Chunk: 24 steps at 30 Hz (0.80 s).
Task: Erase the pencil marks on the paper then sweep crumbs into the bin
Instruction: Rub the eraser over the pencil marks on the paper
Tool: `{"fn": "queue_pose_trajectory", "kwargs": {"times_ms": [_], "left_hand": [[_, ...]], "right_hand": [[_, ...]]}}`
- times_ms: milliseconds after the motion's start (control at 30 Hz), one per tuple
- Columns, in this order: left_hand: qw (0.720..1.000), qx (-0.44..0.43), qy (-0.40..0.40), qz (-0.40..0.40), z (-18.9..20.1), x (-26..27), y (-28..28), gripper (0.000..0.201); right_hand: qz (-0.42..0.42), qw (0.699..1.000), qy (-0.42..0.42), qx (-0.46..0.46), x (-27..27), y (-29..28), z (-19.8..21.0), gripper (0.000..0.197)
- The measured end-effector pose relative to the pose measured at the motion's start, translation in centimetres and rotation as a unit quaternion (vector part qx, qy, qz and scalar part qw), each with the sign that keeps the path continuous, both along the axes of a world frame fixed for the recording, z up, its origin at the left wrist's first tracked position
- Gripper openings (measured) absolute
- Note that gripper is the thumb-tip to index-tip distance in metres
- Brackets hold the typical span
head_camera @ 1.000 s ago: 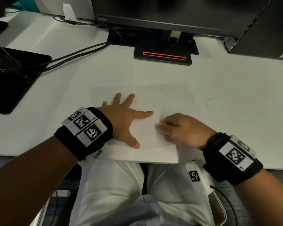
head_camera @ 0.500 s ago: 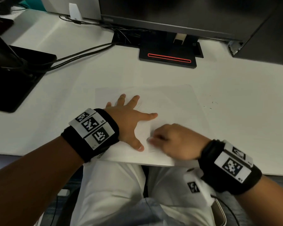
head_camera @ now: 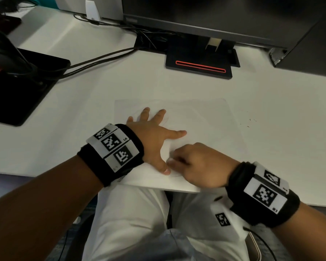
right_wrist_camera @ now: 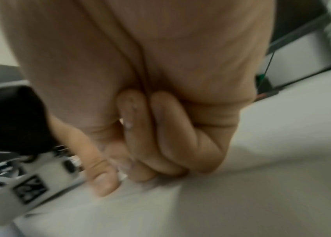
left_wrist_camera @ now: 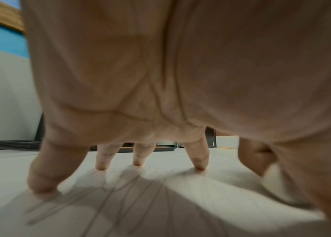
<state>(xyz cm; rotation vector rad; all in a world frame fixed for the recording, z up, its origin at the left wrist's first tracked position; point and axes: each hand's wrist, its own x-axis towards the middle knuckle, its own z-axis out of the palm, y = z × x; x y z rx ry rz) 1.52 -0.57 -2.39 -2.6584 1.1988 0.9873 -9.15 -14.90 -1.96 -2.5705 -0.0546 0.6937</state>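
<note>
Pressing down with spread, straight fingers, the left hand pins the paper to the desk in the head view, while the right hand sits curled just beside the left thumb, near the sheet's front edge. A small pale thing shows at its fingertips, probably the eraser, though it is too small to be sure. A few dark crumbs lie on the desk beyond the sheet's right edge, well apart from both hands and nearer the right one. No bin is in view.

From the left wrist, the fingertips rest flat on the sheet, and faint pencil marks run under the palm, their strokes stretching roughly from wrist toward fingers.

From the right wrist the picture is blurred; the thumb and curled fingers pinch together, with a pale sliver between them touching the paper.

I judge erasing is under way: the remaining marks lie to the left of the pinch, under the holding hand, which would have to shift aside first.
</note>
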Motion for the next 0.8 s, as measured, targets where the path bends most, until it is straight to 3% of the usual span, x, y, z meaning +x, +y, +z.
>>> {"fn": "queue_pose_trajectory", "kwargs": {"times_ms": [133,267,400,533,700,800], "left_hand": [[1.000,0.002,0.000,0.000,0.0,0.0,0.0,0.111],[1.000,0.000,0.005,0.000,-0.1,0.1,0.0,0.112],[1.000,0.003,0.001,0.001,0.0,0.0,0.0,0.113],[1.000,0.001,0.007,-0.003,0.0,0.1,0.0,0.113],[1.000,0.002,0.001,-0.007,0.0,0.1,0.1,0.113],[1.000,0.001,0.002,-0.011,0.0,0.2,0.3,0.114]], "right_hand": [[-0.071,0.996,-0.037,-0.035,1.5,-2.3,0.6,0.039],[0.003,1.000,-0.002,-0.003,0.3,-0.1,-0.1,0.038],[-0.060,0.998,-0.023,-0.024,1.5,-2.1,0.6,0.038],[-0.001,1.000,-0.006,-0.003,0.6,-0.4,-0.1,0.038],[-0.065,0.998,-0.024,-0.012,2.0,-2.0,0.5,0.035],[-0.013,1.000,0.004,0.005,1.4,-0.6,-0.1,0.035]]}}
